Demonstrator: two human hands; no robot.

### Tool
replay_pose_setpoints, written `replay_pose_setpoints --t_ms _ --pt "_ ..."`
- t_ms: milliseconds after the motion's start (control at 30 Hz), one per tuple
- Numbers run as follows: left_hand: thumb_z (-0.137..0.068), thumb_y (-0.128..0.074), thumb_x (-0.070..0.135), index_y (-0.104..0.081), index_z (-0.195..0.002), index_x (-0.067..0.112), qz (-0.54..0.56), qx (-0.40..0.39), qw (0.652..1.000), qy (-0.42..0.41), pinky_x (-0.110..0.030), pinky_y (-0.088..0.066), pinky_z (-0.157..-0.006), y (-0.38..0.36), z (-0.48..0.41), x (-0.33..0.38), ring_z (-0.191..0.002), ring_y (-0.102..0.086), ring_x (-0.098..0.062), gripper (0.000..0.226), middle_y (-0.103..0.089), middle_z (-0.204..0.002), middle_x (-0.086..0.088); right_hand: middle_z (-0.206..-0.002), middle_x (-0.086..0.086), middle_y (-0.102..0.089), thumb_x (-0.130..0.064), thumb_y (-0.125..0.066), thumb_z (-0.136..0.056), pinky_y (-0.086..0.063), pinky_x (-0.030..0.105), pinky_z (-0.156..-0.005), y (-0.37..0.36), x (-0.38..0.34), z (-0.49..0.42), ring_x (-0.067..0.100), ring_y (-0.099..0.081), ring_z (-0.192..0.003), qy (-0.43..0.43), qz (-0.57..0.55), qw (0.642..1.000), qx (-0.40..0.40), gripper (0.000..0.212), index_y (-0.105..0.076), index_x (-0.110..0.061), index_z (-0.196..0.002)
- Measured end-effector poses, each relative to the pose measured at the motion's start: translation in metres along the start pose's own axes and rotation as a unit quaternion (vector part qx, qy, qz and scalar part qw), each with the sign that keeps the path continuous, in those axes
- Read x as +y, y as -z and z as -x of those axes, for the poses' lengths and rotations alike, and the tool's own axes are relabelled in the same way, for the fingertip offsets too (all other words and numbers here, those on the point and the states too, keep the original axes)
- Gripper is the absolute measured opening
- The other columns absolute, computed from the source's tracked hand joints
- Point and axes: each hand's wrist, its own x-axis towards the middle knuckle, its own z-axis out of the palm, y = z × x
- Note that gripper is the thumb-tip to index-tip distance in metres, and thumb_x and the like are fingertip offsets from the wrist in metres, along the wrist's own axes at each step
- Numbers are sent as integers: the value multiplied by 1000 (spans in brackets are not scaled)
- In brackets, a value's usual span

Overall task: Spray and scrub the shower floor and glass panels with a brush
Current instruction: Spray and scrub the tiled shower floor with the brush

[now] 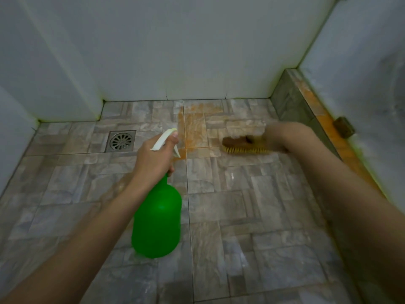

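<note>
Two hands grip: left hand [153, 156] the spray bottle [157, 216], right hand [274, 137] (blurred) the brush [236, 143].

Set near back-left corner: round metal drain [121, 140] in square frame. Behind: white wall [175, 51]. On tiled curb [289, 95], right: small brown bracket [343, 127].

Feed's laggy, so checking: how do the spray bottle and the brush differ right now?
The spray bottle is green, bulky and sharp; the brush is brown-backed, flat and motion-blurred. The left hand grips the bottle at its neck, nozzle forward; the right hand holds the brush bristles-down on the floor. Each is held in one hand.
</note>
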Motion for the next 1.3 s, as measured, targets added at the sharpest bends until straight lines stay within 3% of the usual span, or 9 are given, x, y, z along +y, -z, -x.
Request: replay_pose_setpoints --t_ms 100,200,333,500,667,833,967,1133,1300 --pt "-101 -52 46 -71 -100 14 3 4 1000 6 -21 -47 -41 0 -2 0 -34 -53 -6 37 -72 -88 -22 -112 15 -58 -3 -35 -96 -52 37 -80 -26 9 -7 30 -60 -95 24 15 1000 7 39 -47 -12 -132" --pt "-101 -52 46 -72 -102 14 -1 1 1000 -2 -18 -45 -39 -5 -1 3 -33 -52 -5 38 -72 -91 -21 -122 19 -57 -1 -36 -92 -52 37 -71 -26 27 -25 32 -61 -88 10 -28 998 56 70 -19 -34 -151" --pt "-100 -52 47 -72 -103 15 -12 -6 1000 -15 -16 -43 -39 -8 -1 7 -35 -54 -5 38 -72 -90 -20 -104 12 -60 -1 -42 -94 -46 33 -73 2 28 4 28 -56 -88 -38 -2 999 12 23 -53 -6 -113" --pt "-101 -52 46 -72 -105 13 10 -6 1000 -20 -16 -43 -38 -13 0 10 -34 -53 -5 39 -67 -77 -15 -103 14 -59 -2 -32 -94 -47 38 -64 -37 48 -21 28 -59 -77 -6 -46 997 62 66 -20 -33 -151" --pt "-101 -51 46 -71 -105 13 4 -7 1000 -26 -15 -42 -38 -16 -6 10 -34 -54 -5 39 -69 -87 -16 -102 13 -54 -2 -43 -94 -45 33 -72 -6 31 -12 27 -53 -86 -46 -39 998 33 36 -51 -6 -129" --pt "-101 -51 47 -72 -104 11 13 9 1000 -23 -9 -36 -39 -14 -11 12 -35 -54 -4 41 -57 -64 -6 -119 19 -59 5 -38 -88 -49 36 -63 -24 37 -51 28 -58 -76 16 -52 996 77 85 -6 -43 -152" --pt "-101 -52 47 -73 -103 15 19 19 999 -24 -10 -37 -38 -14 -19 14 -35 -53 -4 39 -55 -62 -8 -83 12 -52 6 -42 -90 -43 35 -63 7 16 -41 27 -53 -72 -48 -87 994 48 25 -51 -6 -110" --pt "-101 -52 46 -72 -101 16 24 33 999 -36 -11 -39 -38 -9 -30 16 -35 -53 -4 36 -60 -69 -15 -121 21 -57 8 -37 -86 -45 35 -60 -17 21 -86 29 -57 -79 30 -52 994 91 89 -1 -40 -152" --pt "-101 -53 46 -72 -103 13 22 47 998 -25 -11 -39 -39 -7 -35 7 -33 -50 -4 38 -62 -65 -13 -82 10 -48 6 -42 -90 -39 32 -55 21 -11 -70 26 -52 -76 13 -6 998 58 51 -41 -6 -140"
